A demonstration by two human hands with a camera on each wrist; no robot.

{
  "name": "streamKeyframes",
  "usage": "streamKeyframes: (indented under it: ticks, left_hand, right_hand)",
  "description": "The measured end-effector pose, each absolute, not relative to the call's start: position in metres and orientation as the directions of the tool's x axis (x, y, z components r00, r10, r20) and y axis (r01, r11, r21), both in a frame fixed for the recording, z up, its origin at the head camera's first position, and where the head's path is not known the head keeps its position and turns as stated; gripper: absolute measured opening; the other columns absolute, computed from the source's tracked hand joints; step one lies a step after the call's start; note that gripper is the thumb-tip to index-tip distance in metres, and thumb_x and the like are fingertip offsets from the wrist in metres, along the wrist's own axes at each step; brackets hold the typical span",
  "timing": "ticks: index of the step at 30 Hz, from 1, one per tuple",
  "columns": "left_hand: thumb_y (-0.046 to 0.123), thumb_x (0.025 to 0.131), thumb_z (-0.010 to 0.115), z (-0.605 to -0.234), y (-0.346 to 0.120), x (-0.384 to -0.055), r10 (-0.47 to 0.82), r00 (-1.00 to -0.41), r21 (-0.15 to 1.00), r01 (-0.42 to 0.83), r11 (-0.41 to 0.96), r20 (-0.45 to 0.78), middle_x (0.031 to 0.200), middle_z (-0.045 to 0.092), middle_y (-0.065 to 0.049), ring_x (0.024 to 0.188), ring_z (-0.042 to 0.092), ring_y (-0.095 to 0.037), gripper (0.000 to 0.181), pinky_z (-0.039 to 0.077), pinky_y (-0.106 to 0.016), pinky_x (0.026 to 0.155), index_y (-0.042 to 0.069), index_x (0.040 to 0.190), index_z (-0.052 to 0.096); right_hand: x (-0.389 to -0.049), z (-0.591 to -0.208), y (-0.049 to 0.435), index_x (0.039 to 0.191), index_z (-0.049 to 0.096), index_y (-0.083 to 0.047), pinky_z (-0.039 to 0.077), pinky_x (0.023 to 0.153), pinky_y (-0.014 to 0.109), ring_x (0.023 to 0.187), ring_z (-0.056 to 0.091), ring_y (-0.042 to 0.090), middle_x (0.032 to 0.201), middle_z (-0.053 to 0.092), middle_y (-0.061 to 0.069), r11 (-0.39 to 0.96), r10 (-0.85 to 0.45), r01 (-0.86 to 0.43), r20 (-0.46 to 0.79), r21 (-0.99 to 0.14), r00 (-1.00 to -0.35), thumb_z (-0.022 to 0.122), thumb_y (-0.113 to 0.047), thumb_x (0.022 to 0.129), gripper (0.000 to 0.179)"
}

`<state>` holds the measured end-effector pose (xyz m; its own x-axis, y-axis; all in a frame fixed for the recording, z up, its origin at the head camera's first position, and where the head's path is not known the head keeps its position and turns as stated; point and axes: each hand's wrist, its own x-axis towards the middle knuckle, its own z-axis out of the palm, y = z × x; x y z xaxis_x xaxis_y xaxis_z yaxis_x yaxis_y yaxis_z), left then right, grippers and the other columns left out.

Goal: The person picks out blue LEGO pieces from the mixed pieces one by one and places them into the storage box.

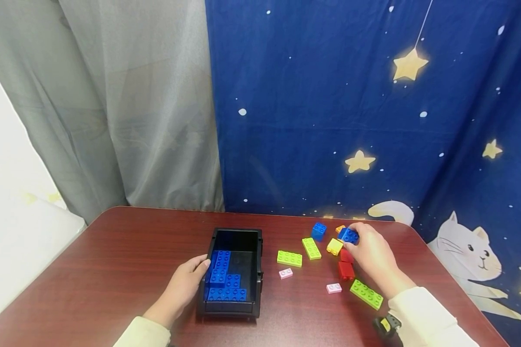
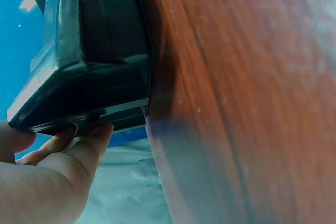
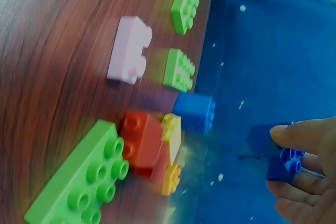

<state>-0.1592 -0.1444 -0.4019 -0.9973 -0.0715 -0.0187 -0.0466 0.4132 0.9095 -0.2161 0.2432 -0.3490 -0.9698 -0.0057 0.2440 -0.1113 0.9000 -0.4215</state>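
Note:
My left hand (image 1: 186, 277) grips the left wall of a black plastic bin (image 1: 260, 289), thumb over the rim. In the left wrist view, its fingers (image 2: 86, 148) lie against the outside of the bin (image 2: 105, 87). Several blue building bricks (image 1: 227, 294) lie inside along its left and near sides. On the right, my right hand (image 1: 373, 253) pinches a blue brick (image 1: 350, 236) between thumb and fingers. The right wrist view shows this blue brick (image 3: 270, 153) held above the table, its studs partly covered by fingers.
Around my right hand lie another blue brick (image 1: 318, 232), a yellow brick (image 1: 335, 246), red bricks (image 1: 346, 271) and an orange brick (image 3: 171, 179). Green bricks (image 1: 289, 258) and pink bricks (image 1: 285, 273) are scattered on the brown table (image 1: 134, 250). Curtains hang behind the table's far edge.

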Motion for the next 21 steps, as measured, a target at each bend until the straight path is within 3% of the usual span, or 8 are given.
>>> streamKeyframes:
  ticks: [10, 21]
  left_hand:
    - [0.021, 0.103, 0.043, -0.402, -0.145, -0.160, -0.068, -0.998, 0.906, -0.041, 0.421, -0.013, 0.136, 0.051, -0.028, 0.126, 0.047, -0.045, 0.044, 0.045, -0.056, 0.097, -0.008, 0.136, 0.047]
    - [0.021, 0.103, 0.043, -0.402, -0.145, -0.159, -0.064, -0.998, 0.910, -0.046, 0.412, -0.022, 0.137, 0.049, -0.029, 0.127, 0.045, -0.046, 0.045, 0.044, -0.056, 0.098, -0.008, 0.137, 0.046]
  right_hand:
    - [-0.203, -0.343, 0.220, 0.118, 0.060, 0.002, 0.056, 0.082, 0.051, 0.090, 0.063, 0.032, 0.109, 0.063, 0.019, 0.898, -0.079, -0.211, 0.329, -0.386, -0.941, 0.079, -0.011, 0.080, 0.045]
    - [-0.186, -0.335, 0.190, 0.119, 0.061, 0.001, 0.054, 0.085, 0.052, 0.103, 0.062, 0.037, 0.116, 0.063, 0.019, 0.878, -0.140, -0.309, 0.422, -0.364, -0.896, 0.080, -0.012, 0.078, 0.047]
